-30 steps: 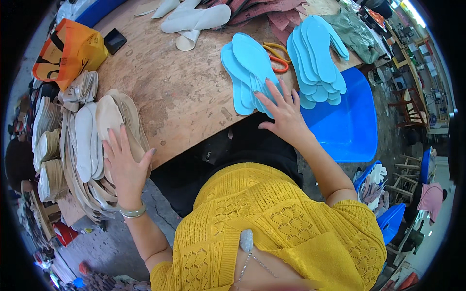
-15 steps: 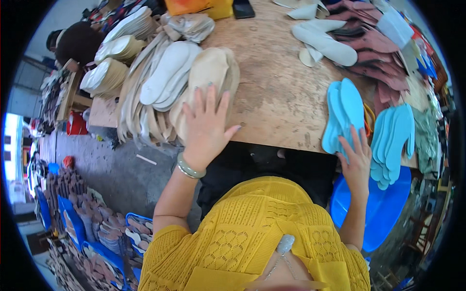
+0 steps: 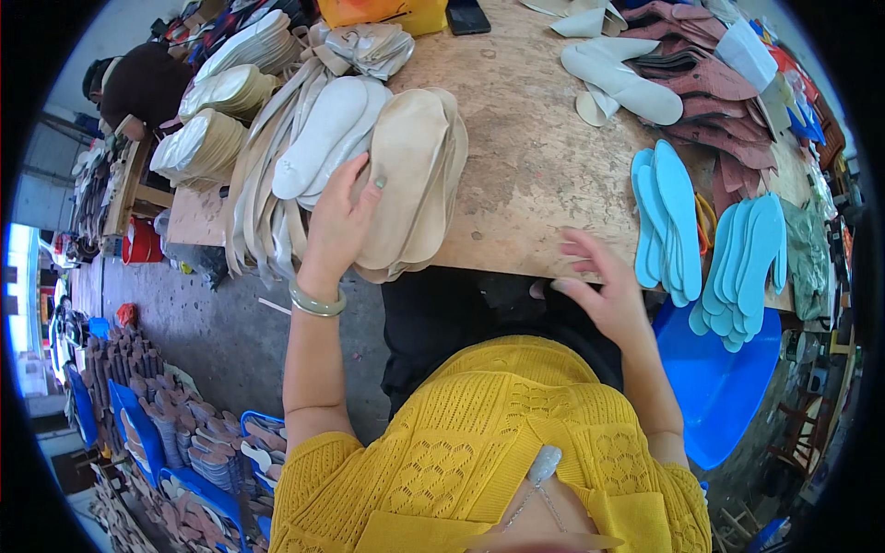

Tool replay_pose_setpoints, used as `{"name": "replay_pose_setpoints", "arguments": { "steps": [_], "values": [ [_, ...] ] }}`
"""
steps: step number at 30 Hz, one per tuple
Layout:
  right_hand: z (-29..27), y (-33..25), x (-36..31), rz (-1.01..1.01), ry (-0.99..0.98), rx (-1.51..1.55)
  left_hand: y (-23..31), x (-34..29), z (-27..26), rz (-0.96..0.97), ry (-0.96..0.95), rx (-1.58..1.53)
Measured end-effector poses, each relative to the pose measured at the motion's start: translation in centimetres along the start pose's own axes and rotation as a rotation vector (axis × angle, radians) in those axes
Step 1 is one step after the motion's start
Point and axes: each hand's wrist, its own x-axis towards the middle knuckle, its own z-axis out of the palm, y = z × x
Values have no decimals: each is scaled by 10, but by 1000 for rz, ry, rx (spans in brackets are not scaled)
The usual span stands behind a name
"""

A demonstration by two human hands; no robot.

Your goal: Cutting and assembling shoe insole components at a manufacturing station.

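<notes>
My left hand [image 3: 339,221] rests at the left edge of a stack of beige insoles [image 3: 415,175], its thumb and forefinger apart and the other fingers partly hidden. Just left of it lie white insoles [image 3: 321,138] in clear wrap. My right hand [image 3: 608,286] hovers over the table's front edge, fingers spread and nothing in them. To its right, a small pile of light-blue insoles [image 3: 671,217] sits at the edge. A second fanned pile of light-blue insoles [image 3: 742,258] lies beyond, overhanging the edge.
Dark-pink cut pieces [image 3: 705,88] and white insoles [image 3: 627,83] lie at the far right of the wooden table [image 3: 516,184]. A blue tub [image 3: 724,387] stands below on the right. More insole stacks [image 3: 198,147] are at the left. A phone [image 3: 468,17] lies at the back.
My left hand has slid off the top of the beige stack to its left edge. My right hand has left the light-blue insoles and moved left; that pile now lies slightly farther right.
</notes>
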Motion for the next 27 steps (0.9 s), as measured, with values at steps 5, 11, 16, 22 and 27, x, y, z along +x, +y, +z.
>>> {"name": "replay_pose_setpoints", "arguments": {
  "steps": [5, 11, 16, 22, 27],
  "values": [
    [58, 3, 36, 112, -195, 597, 0, -3, 4, -38, -122, -65],
    [66, -30, 64, 63, -267, 374, 17, -27, 0, 206, 63, 304],
    [-24, 37, 125, -434, 256, -626, 68, -49, 15, 369, 84, 216],
    [-163, 76, 168, 121, 842, -949, 81, -67, 62, 294, -151, -234],
    [-172, 89, 183, 266, 768, -1070, 84, -67, 91, 138, -338, -483]
  ]
}}
